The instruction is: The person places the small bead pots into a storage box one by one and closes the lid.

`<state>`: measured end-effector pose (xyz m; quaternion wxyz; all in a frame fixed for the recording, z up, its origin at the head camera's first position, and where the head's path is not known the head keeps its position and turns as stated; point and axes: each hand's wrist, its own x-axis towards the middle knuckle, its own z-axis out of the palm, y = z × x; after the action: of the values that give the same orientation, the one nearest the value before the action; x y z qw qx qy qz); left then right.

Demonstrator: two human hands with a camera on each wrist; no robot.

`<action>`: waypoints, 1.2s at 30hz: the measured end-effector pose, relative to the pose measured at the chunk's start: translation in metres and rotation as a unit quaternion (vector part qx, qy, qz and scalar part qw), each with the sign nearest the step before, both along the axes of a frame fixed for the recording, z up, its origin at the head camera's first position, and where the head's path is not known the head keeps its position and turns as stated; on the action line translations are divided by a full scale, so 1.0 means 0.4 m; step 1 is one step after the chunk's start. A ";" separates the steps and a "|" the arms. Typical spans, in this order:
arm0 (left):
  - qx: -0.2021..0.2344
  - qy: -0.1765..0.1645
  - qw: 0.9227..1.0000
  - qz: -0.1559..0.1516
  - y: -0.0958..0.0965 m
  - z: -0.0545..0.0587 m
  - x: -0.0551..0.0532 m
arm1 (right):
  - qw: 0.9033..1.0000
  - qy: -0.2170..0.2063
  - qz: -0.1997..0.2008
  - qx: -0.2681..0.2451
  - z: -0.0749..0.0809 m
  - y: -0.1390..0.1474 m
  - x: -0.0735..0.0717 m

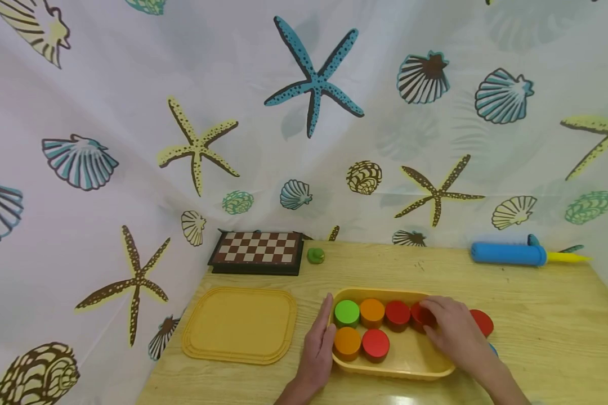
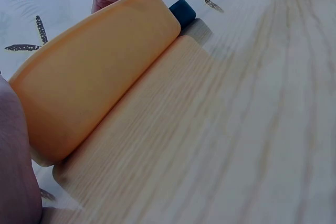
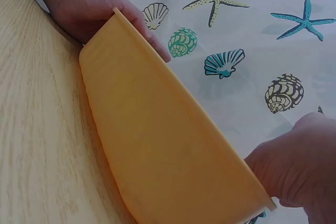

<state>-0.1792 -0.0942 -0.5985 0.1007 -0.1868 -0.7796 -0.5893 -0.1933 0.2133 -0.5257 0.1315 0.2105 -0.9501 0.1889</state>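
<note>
A yellow-orange plastic tub (image 1: 410, 365) holds several round caps: a green cap (image 1: 347, 311), two orange ones, and red ones. My left hand (image 1: 317, 344) lies along the tub's left side, its fingers straight against the wall. Over the tub's right end, my right hand (image 1: 456, 332) pinches a dark red cap (image 1: 419, 316) at the end of the far row, beside another red cap (image 1: 397, 314). In the right wrist view the tub's outer wall (image 3: 152, 119) hides the caps and the right fingertips.
A red cap (image 1: 481, 322) and part of a blue one (image 1: 494, 349) lie right of the tub. Left of it is a yellow lid (image 1: 239, 325). Behind stand a checkered game board (image 1: 256, 248), a small green figure (image 1: 316, 256) and a blue hand pump (image 1: 508, 253). A patterned curtain closes the back.
</note>
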 end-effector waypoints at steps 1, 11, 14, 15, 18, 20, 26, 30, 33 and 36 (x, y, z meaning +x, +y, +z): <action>-0.001 -0.001 1.000 0.001 -0.001 0.001 0.001 | 1.000 0.004 0.000 -0.012 0.001 0.002 0.000; -0.006 0.000 1.000 0.005 -0.004 0.007 0.005 | 0.993 0.032 -0.015 -0.116 0.015 0.070 0.022; -0.007 0.004 1.000 0.005 -0.004 0.005 0.004 | 0.991 -0.008 -0.043 -0.127 0.015 0.101 0.027; -0.007 0.004 1.000 0.006 -0.005 0.005 0.004 | 0.991 -0.016 -0.053 -0.124 0.014 0.110 0.028; -0.007 0.006 1.000 0.006 -0.005 0.003 0.004 | 0.989 -0.037 -0.078 -0.120 0.012 0.134 0.032; -0.007 0.006 1.000 0.006 -0.005 0.002 0.004 | 0.988 -0.048 -0.090 -0.117 0.010 0.147 0.035; -0.007 0.011 1.000 0.005 -0.004 0.001 0.002 | 0.987 -0.051 -0.099 -0.113 -0.011 0.181 0.042; -0.006 0.008 1.000 0.004 -0.004 0.001 0.002 | 0.987 -0.066 -0.104 -0.105 -0.025 0.195 0.045; -0.003 0.002 1.000 0.001 -0.004 0.001 0.002 | 0.985 -0.082 -0.113 -0.103 -0.032 0.202 0.046; -0.002 -0.002 1.000 -0.002 -0.003 0.001 0.001 | 0.982 -0.097 -0.125 -0.106 -0.038 0.210 0.048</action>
<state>-0.1786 -0.0955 -0.5983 0.0974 -0.1872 -0.7806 -0.5884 -0.1741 0.2971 -0.5409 0.0830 0.0560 -0.9518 0.2899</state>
